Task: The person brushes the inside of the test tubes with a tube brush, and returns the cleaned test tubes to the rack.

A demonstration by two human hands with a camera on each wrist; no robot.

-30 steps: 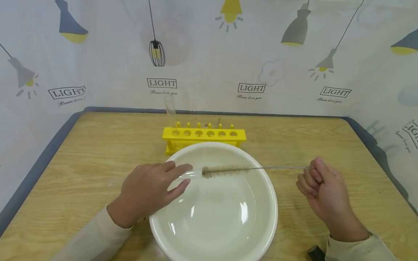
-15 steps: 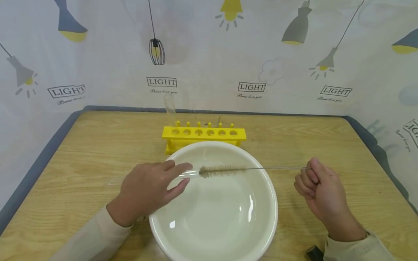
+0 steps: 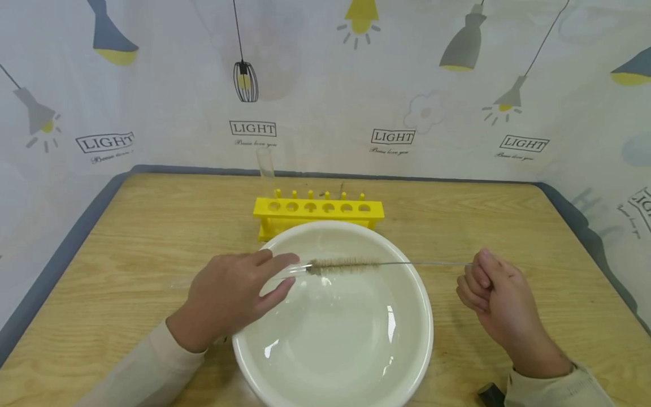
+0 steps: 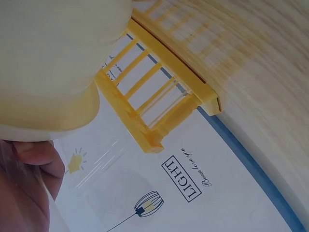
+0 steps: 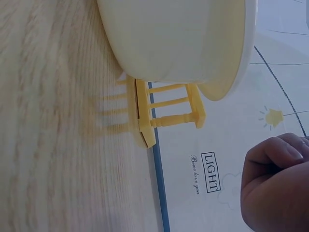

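Note:
My left hand (image 3: pixel 234 294) holds a clear glass test tube (image 3: pixel 292 272) level over the white basin (image 3: pixel 424 333), thumb and fingers around it near its mouth. The tube's far end shows faintly left of the hand. Fingers of my right hand (image 3: pixel 500 299) curl around the wire handle of a test tube brush (image 3: pixel 351 264), to the right of the basin. Its tan bristles lie above the basin, the tip right at the tube's mouth. In the right wrist view, the twisted wire (image 5: pixel 280 92) runs down to the fist (image 5: pixel 277 183).
Behind the basin stands a yellow test tube rack (image 3: pixel 317 209), with another clear test tube (image 3: pixel 265 167) upright in its left end. A small black object (image 3: pixel 490 394) lies beside the right sleeve. A curtain (image 3: pixel 325 113) printed with lamps surrounds the wooden table (image 3: pixel 488 217).
My right hand has moved slightly left, carrying the brush, so its tip has come closer to the tube's mouth. The left hand has stayed nearly still.

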